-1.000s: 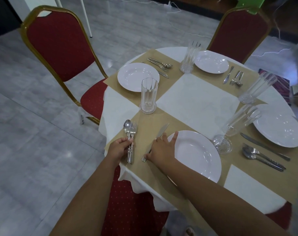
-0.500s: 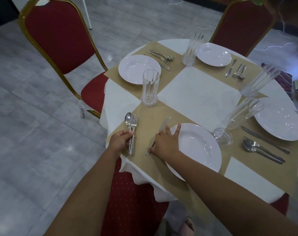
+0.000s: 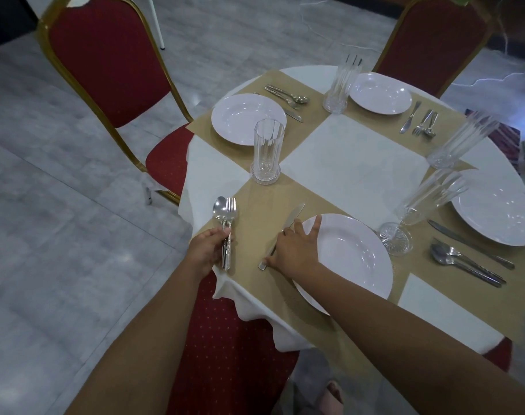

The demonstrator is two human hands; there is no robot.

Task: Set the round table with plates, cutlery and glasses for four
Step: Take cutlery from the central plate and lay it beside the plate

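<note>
At the near rim of the round white-clothed desk [image 3: 207, 175], fingers of the left hand [image 3: 207, 250] grip a steel spoon and fork [image 3: 226, 212], those of the right hand [image 3: 295, 253] lie straight on a steel knife [image 3: 294, 215], and an outward nudge could drop either off.

Setting: a banquet or restaurant dining room. Indicators: a round table [image 3: 354, 157] covered with a white tablecloth [image 3: 255, 304] and tan square overlays [image 3: 267, 211]; banquet chairs [image 3: 105, 61] with gold metal frames and red padded seats and backs, placed around the table; four matching places, each with a white plate [image 3: 351, 259], a ribbed glass [image 3: 267, 151] and cutlery [image 3: 225, 211]; a wide floor [image 3: 60, 205] of large grey polished tiles
</note>
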